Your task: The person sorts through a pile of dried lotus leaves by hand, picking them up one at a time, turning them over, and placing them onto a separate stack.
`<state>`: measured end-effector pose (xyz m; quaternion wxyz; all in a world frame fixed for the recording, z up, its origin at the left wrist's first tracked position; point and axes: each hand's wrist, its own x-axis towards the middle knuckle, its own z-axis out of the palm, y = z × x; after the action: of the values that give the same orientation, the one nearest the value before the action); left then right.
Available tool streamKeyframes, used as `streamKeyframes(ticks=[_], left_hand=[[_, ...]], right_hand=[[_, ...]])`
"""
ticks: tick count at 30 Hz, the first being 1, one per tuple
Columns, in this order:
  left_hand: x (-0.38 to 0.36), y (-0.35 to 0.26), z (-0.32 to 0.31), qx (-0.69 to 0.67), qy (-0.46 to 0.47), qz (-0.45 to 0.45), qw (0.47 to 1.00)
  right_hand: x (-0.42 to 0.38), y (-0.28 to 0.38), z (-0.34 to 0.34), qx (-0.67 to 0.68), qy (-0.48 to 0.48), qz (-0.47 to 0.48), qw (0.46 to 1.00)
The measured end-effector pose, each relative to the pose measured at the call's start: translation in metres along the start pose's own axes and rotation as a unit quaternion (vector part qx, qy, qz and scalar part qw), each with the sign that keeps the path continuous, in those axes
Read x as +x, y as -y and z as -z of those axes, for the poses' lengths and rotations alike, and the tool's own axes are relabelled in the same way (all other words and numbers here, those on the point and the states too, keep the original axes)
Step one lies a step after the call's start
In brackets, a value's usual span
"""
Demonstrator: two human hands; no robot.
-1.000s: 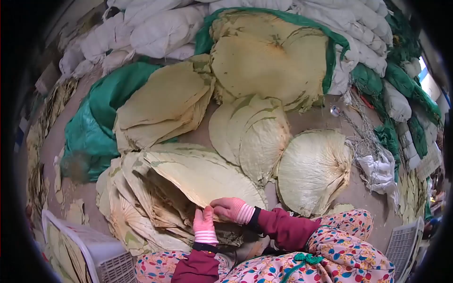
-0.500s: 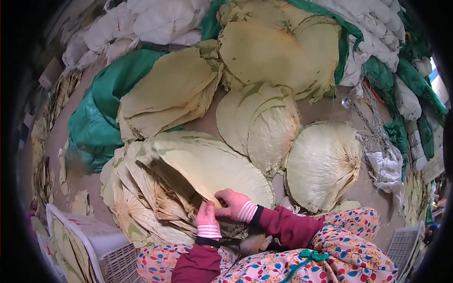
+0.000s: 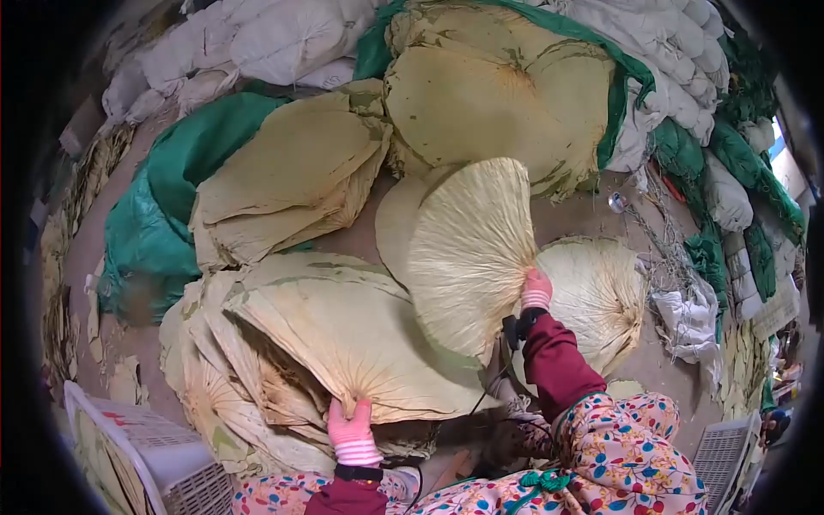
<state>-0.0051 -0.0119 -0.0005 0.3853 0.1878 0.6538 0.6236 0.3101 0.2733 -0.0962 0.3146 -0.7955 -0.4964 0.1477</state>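
Note:
My right hand [image 3: 537, 290], in a pink striped glove, is closed on the narrow base of a folded dried lotus leaf [image 3: 468, 257], fanned out with its veins spreading. The leaf is held above the middle piles. My left hand [image 3: 350, 429], gloved alike, pinches the gathered edge of a large dried leaf [image 3: 343, 326] on the near pile. Below that leaf lie crumpled brown-edged leaves [image 3: 232, 386]. A round pile of pale leaves [image 3: 592, 292] lies just right of and behind my right hand.
Larger leaf stacks [image 3: 489, 103] [image 3: 292, 172] lie farther back, by green sacking [image 3: 163, 215]. White sacks [image 3: 292, 39] line the back. White plastic baskets stand at the near left [image 3: 163, 446] and near right [image 3: 725, 451]. Tangled string [image 3: 661, 227] lies at right.
My hands have moved apart. The right hand has gone up and right with a folded leaf in it. My left hand has shifted slightly down and left, still at the near pile's edge.

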Motion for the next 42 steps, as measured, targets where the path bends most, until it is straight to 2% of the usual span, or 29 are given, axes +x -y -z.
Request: streamKeyframes(ticks=[1,2,4,6,7,8,9,12,13,14,15,16,17,19,20,21,23,25,26,29,30,33,34,37,39,40,41,42], left_hand=[[-0.001,-0.003,-0.001,-0.003,-0.007,-0.005,1.000],[0.000,-0.002,0.000,-0.030,-0.002,0.028,0.999],[0.003,0.001,-0.001,-0.016,-0.010,0.031,0.999],[0.003,-0.008,-0.006,-0.037,-0.026,0.051,0.998],[0.005,-0.009,-0.007,-0.019,-0.024,0.045,0.999],[0.006,-0.009,-0.007,0.001,-0.021,0.039,0.999],[0.006,-0.009,-0.005,0.020,-0.017,0.034,0.999],[0.007,-0.009,-0.008,-0.003,-0.023,0.056,0.998],[0.006,-0.011,-0.009,-0.008,-0.026,0.062,0.998],[0.007,-0.005,-0.005,-0.042,-0.021,0.067,0.997],[0.008,-0.003,-0.005,-0.047,-0.015,0.056,0.997],[0.008,-0.001,-0.006,-0.053,-0.009,0.045,0.998],[0.007,-0.001,-0.007,-0.061,-0.003,0.034,0.998],[0.003,-0.006,-0.010,-0.086,0.021,0.055,0.995],[0.001,-0.003,-0.008,-0.089,0.035,0.071,0.993],[0.000,-0.001,-0.006,-0.089,0.050,0.086,0.991],[-0.003,-0.007,-0.006,-0.144,0.082,0.099,0.981],[-0.005,-0.019,-0.005,-0.172,0.080,0.133,0.973],[-0.005,-0.007,-0.001,-0.139,0.072,0.115,0.981],[-0.008,0.003,0.004,-0.053,0.107,0.050,0.992],[-0.006,0.000,0.006,-0.054,0.117,0.031,0.991],[-0.013,-0.012,0.009,-0.149,0.175,0.088,0.969],[-0.016,-0.021,0.008,-0.181,0.175,0.107,0.962],[-0.011,-0.017,0.015,-0.140,0.168,0.111,0.969],[-0.007,-0.001,0.018,-0.060,0.071,0.035,0.995],[-0.004,0.005,0.023,-0.027,0.035,0.009,0.999],[-0.003,0.007,0.027,0.004,-0.003,-0.016,1.000],[-0.003,-0.004,0.029,-0.009,0.011,-0.015,1.000]], right_hand=[[0.011,-0.009,-0.001,-0.030,-0.007,-0.027,0.999],[0.019,-0.017,-0.004,-0.060,-0.011,-0.054,0.997],[0.045,-0.068,-0.046,-0.127,0.054,-0.104,0.985],[0.036,-0.059,-0.060,-0.235,0.186,-0.006,0.954],[0.034,-0.051,-0.078,-0.090,0.136,-0.051,0.985],[0.033,-0.043,-0.096,0.058,0.082,-0.100,0.990],[0.033,-0.017,-0.099,0.067,0.069,-0.048,0.994],[0.060,0.035,-0.107,0.115,0.085,-0.046,0.989],[0.055,0.066,-0.091,0.011,0.062,-0.039,0.997],[0.052,0.084,-0.080,0.003,0.088,-0.017,0.996],[0.037,0.101,-0.070,0.025,0.118,0.078,0.990],[0.013,0.122,-0.057,0.046,0.147,0.173,0.973],[-0.022,0.148,-0.032,0.080,0.361,0.111,0.922],[-0.111,0.133,-0.037,0.111,0.507,0.312,0.796],[-0.162,0.166,0.022,0.081,0.577,0.336,0.740],[-0.203,0.141,0.009,0.115,0.571,0.416,0.698],[-0.237,0.151,0.038,0.128,0.579,0.331,0.734],[-0.244,0.139,0.031,0.088,0.503,0.389,0.767],[-0.245,0.133,0.026,0.067,0.463,0.417,0.779],[-0.235,0.140,0.037,0.099,0.490,0.358,0.788],[-0.237,0.144,0.046,0.207,0.585,0.253,0.742],[-0.246,0.160,0.066,0.127,0.474,0.401,0.774],[-0.247,0.161,0.068,0.094,0.493,0.393,0.770],[-0.244,0.148,0.064,0.029,0.446,0.390,0.805],[-0.206,0.112,0.031,0.135,0.302,0.350,0.877],[-0.171,0.094,0.028,-0.093,0.154,0.424,0.888],[-0.174,0.165,0.111,0.009,0.216,0.112,0.970],[-0.146,0.141,0.106,0.070,0.083,0.175,0.979]])
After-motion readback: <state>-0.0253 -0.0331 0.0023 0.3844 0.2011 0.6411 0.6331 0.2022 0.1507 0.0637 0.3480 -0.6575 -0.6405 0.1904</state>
